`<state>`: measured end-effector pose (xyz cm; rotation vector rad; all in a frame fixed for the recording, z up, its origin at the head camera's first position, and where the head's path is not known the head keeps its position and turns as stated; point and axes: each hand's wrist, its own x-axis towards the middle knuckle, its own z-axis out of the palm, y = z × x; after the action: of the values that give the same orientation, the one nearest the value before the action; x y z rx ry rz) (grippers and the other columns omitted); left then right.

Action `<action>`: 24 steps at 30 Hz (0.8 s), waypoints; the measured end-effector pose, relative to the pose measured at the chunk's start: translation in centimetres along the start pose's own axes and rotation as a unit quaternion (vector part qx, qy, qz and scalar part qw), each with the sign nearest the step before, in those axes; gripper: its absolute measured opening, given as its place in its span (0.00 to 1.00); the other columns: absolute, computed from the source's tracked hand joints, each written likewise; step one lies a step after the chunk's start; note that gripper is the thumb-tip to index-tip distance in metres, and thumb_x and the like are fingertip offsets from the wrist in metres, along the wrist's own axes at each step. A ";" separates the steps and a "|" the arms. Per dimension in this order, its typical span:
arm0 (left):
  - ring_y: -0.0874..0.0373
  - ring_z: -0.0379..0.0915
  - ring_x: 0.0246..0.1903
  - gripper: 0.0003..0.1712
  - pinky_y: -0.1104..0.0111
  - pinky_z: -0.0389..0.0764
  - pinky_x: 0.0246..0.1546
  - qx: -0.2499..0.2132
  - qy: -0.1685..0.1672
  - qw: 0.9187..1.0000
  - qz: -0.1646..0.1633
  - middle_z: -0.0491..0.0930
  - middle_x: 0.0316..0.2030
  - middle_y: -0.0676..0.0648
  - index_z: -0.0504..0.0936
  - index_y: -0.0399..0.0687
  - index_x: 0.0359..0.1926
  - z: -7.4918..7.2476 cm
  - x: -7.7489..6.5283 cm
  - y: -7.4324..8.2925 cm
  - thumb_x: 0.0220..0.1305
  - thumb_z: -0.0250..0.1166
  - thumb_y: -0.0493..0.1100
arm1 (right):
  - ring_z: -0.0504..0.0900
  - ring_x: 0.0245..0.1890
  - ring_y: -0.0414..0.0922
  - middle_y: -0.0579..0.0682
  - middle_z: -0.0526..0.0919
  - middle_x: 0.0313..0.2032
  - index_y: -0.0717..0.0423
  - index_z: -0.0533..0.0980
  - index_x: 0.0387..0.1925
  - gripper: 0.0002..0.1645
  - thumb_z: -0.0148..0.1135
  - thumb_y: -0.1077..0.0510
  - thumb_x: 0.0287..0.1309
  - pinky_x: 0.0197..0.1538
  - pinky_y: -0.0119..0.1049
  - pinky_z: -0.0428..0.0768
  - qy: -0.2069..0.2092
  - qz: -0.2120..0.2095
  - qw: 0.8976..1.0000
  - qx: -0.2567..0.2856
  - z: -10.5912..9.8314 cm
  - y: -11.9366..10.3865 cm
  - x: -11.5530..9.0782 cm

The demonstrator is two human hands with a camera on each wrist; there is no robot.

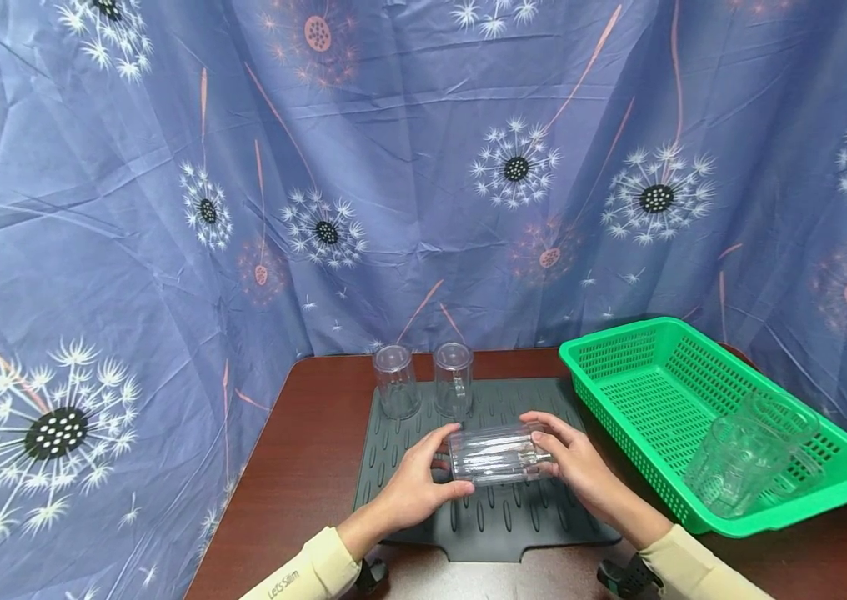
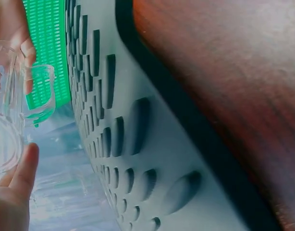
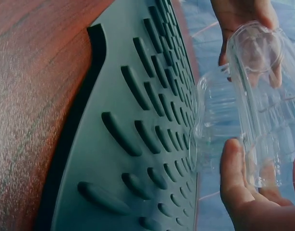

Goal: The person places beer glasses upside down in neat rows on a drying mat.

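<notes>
Both hands hold a clear glass mug on its side above the grey ribbed mat. My left hand grips the end at the left, thumb below and fingers above. At the other end, my right hand has its thumb and fingers round the glass. The mug's handle points down toward the mat in the left wrist view. Seen from the right wrist, the round end of the mug lies by the left fingers. Two more glass mugs, one left and one right, stand at the mat's far edge.
A green slotted plastic basket stands to the right, angled beside the mat. Clear glass mugs lie in its near end. Beneath everything is a dark reddish-brown table, with a blue dandelion-print curtain behind it.
</notes>
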<state>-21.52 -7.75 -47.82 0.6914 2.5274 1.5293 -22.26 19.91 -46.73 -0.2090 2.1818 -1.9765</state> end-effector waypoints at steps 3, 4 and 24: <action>0.52 0.78 0.54 0.44 0.65 0.80 0.54 -0.015 0.015 1.000 0.021 0.74 0.62 0.46 0.63 0.62 0.74 -0.1 0.2 0.3 0.60 0.74 0.52 | 0.80 0.52 0.50 0.63 0.70 0.62 0.53 0.65 0.69 0.27 0.51 0.48 0.76 0.48 0.42 0.84 -0.015 0.012 1.000 0.020 -0.2 0.0 0.0; 0.51 0.77 0.55 0.44 0.65 0.80 0.56 -0.018 0.018 0.999 0.026 0.73 0.62 0.45 0.64 0.62 0.74 -0.1 0.2 0.4 0.60 0.74 0.52 | 0.80 0.53 0.51 0.63 0.71 0.63 0.53 0.65 0.69 0.27 0.50 0.47 0.76 0.49 0.43 0.84 -0.017 0.015 0.999 0.024 -0.3 0.0 0.0; 0.55 0.70 0.62 0.44 0.57 0.78 0.60 0.039 0.037 0.996 0.073 0.71 0.57 0.54 0.65 0.69 0.72 -0.7 1.4 2.3 0.58 0.75 0.51 | 0.64 0.71 0.62 0.62 0.59 0.74 0.52 0.60 0.75 0.32 0.50 0.47 0.76 0.61 0.52 0.77 -0.056 0.036 0.998 0.022 -1.6 0.6 -0.3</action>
<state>-22.20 -6.80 -45.33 0.8641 2.6568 1.5330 -22.29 21.62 -47.16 -0.2249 2.0467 -1.9237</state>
